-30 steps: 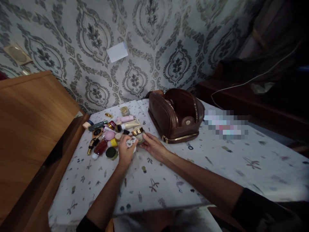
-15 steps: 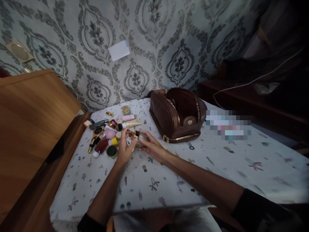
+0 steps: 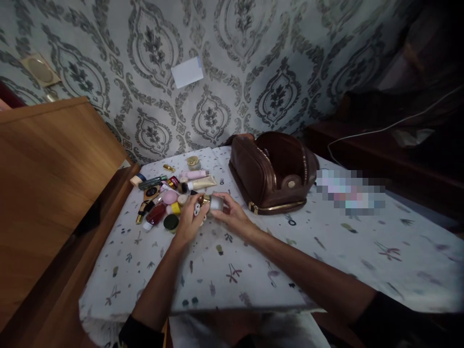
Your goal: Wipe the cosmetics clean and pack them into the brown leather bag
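Observation:
A small frosted jar with a gold collar lies sideways between my hands. My left hand is closed round its gold end, and a white chain-like item shows by the fingers. Fingers of my right hand wrap the frosted end. Left of them is a cluster of cosmetics: a pink egg-shaped item, a dark red bottle, a dark green-lidded jar, a cream tube and a pink tube. A gold-lidded jar stands behind them.
An open brown leather bag stands right of my hands on the patterned tablecloth. Farther right lies a pixelated item. A wooden panel rises at the left, and a white cable runs at the right.
The jar has turned slightly between my hands, so more of its frosted side shows. The whole view has shifted a little, with things appearing farther right.

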The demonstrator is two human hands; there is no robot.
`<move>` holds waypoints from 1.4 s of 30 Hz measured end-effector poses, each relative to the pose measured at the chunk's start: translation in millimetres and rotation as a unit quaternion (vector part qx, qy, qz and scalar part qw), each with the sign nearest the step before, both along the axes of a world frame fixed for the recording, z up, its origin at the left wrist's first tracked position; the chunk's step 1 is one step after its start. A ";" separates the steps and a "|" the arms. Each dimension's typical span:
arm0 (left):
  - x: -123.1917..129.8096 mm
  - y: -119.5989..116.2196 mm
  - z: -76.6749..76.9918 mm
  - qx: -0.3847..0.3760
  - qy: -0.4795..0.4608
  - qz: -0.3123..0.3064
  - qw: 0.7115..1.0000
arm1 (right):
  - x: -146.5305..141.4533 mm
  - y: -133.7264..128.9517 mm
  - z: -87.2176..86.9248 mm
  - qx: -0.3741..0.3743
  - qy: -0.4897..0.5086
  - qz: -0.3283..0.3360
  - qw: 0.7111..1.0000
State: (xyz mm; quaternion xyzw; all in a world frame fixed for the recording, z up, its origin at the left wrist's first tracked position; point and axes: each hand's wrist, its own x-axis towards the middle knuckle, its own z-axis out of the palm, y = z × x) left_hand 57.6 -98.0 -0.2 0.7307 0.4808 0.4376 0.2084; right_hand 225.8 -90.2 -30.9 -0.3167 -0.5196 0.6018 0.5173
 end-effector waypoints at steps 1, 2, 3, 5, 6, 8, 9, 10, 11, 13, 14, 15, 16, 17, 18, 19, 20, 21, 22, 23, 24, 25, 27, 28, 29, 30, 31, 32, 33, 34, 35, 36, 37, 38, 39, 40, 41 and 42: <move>0.7 -0.6 0.4 -0.007 -0.009 0.013 1.000 | 0.3 -0.2 0.6 0.020 -0.017 -0.004 1.000; 1.0 -0.9 0.7 -0.017 -0.020 0.023 0.999 | 0.5 -0.4 0.9 0.039 -0.032 -0.007 0.999; 1.0 -0.9 0.9 -0.031 -0.031 0.029 0.999 | 0.6 -0.5 0.8 0.053 -0.043 -0.009 0.998; -0.2 0.5 0.5 -0.063 -0.052 0.031 0.996 | 0.4 -0.4 -0.4 0.069 -0.057 -0.012 0.996; -1.3 1.6 -0.1 -0.077 -0.060 0.030 0.995 | 0.2 -0.2 -1.4 0.075 -0.062 -0.015 0.995; -3.3 4.1 -1.4 -0.094 -0.072 0.025 0.993 | 0.0 0.3 -3.0 0.084 -0.074 -0.024 0.993; -4.1 5.2 -1.9 -0.100 -0.074 0.020 0.992 | 0.0 0.6 -3.4 0.087 -0.081 -0.030 0.993; -4.5 5.9 -2.1 -0.106 -0.075 0.014 0.991 | 0.2 0.8 -3.5 0.087 -0.086 -0.035 0.992; -4.6 6.2 -1.7 -0.113 -0.076 0.007 0.991 | 0.4 1.0 -3.1 0.087 -0.091 -0.040 0.991; -4.2 5.9 0.4 -0.125 -0.084 -0.005 0.989 | 1.2 1.1 -1.7 0.083 -0.097 -0.047 0.991; -4.0 5.4 2.0 -0.127 -0.091 -0.012 0.988 | 1.6 1.2 -1.0 0.080 -0.094 -0.047 0.991; -3.8 4.8 3.8 -0.127 -0.101 -0.020 0.987 | 2.2 1.4 -0.5 0.075 -0.087 -0.045 0.992; -3.9 4.2 5.7 -0.126 -0.111 -0.030 0.985 | 2.8 1.8 -0.4 0.067 -0.079 -0.041 0.994; -4.1 3.7 7.3 -0.124 -0.118 -0.041 0.984 | 3.5 2.4 -0.7 0.055 -0.073 -0.038 0.995; -4.5 3.2 8.7 -0.121 -0.122 -0.050 0.984 | 4.2 3.0 -1.3 0.043 -0.070 -0.035 0.996; -4.9 3.0 9.6 -0.118 -0.124 -0.058 0.984 | 4.8 3.6 -2.0 0.033 -0.070 -0.032 0.997; -5.3 2.9 10.0 -0.115 -0.123 -0.063 0.984 | 5.3 4.1 -2.7 0.025 -0.072 -0.030 0.997; -5.6 3.0 10.0 -0.112 -0.122 -0.065 0.984 | 5.6 4.3 -3.1 0.019 -0.073 -0.029 0.997; -5.5 3.1 9.5 -0.109 -0.123 -0.063 0.984 | 5.6 4.1 -3.0 0.016 -0.071 -0.031 0.997; -5.1 3.3 8.6 -0.108 -0.128 -0.057 0.984 | 5.3 3.5 -2.2 0.011 -0.063 -0.033 0.997; -4.2 3.4 7.4 -0.108 -0.134 -0.050 0.984 | 4.7 2.4 -0.7 0.001 -0.044 -0.034 0.998; -2.8 3.3 5.9 -0.107 -0.143 -0.043 0.983 | 3.7 0.9 1.2 -0.015 -0.015 -0.030 0.999; 1.1 2.4 2.3 -0.107 -0.163 -0.036 0.980 | 1.1 -2.7 5.4 -0.060 0.069 -0.005 0.996; 3.3 1.7 0.2 -0.111 -0.169 -0.039 0.979 | -0.5 -4.4 7.0 -0.083 0.113 0.016 0.990; 5.5 1.0 -1.9 -0.115 -0.171 -0.043 0.978 | -2.2 -5.9 7.9 -0.101 0.149 0.038 0.983; 7.4 0.4 -3.9 -0.119 -0.169 -0.046 0.977 | -3.9 -7.0 7.9 -0.114 0.173 0.056 0.977; 8.9 0.0 -5.8 -0.122 -0.164 -0.046 0.978 | -5.5 -7.6 7.0 -0.120 0.183 0.071 0.973; 10.0 0.0 -7.4 -0.122 -0.159 -0.043 0.979 | -7.1 -7.9 5.3 -0.122 0.183 0.080 0.972; 10.6 0.2 -8.7 -0.119 -0.155 -0.038 0.980 | -8.4 -7.7 3.2 -0.124 0.175 0.087 0.973; 10.8 0.7 -9.5 -0.116 -0.151 -0.033 0.981 | -9.5 -7.2 1.0 -0.126 0.159 0.093 0.975; 10.7 1.2 -9.9 -0.114 -0.149 -0.031 0.982 | -10.2 -6.6 -1.1 -0.125 0.137 0.099 0.978; 10.5 1.6 -10.0 -0.115 -0.148 -0.029 0.982 | -10.4 -5.7 -2.6 -0.120 0.106 0.104 0.981; 10.3 1.8 -9.9 -0.116 -0.147 -0.027 0.982 | -9.9 -4.8 -3.3 -0.109 0.069 0.105 0.986; 10.0 1.7 -9.6 -0.117 -0.146 -0.025 0.982 | -8.7 -3.8 -3.2 -0.092 0.026 0.100 0.990; 9.7 1.4 -9.3 -0.115 -0.144 -0.020 0.983 | -6.6 -2.8 -2.1 -0.068 -0.021 0.088 0.994; 9.2 0.9 -9.2 -0.110 -0.142 -0.013 0.984 | -3.7 -1.7 -0.1 -0.039 -0.069 0.063 0.995; 8.6 0.5 -9.2 -0.104 -0.139 -0.006 0.985 | -0.2 -0.8 2.9 -0.008 -0.115 0.034 0.993; 7.7 0.3 -9.4 -0.098 -0.133 0.001 0.986 | 3.8 0.0 6.8 0.022 -0.154 0.006 0.988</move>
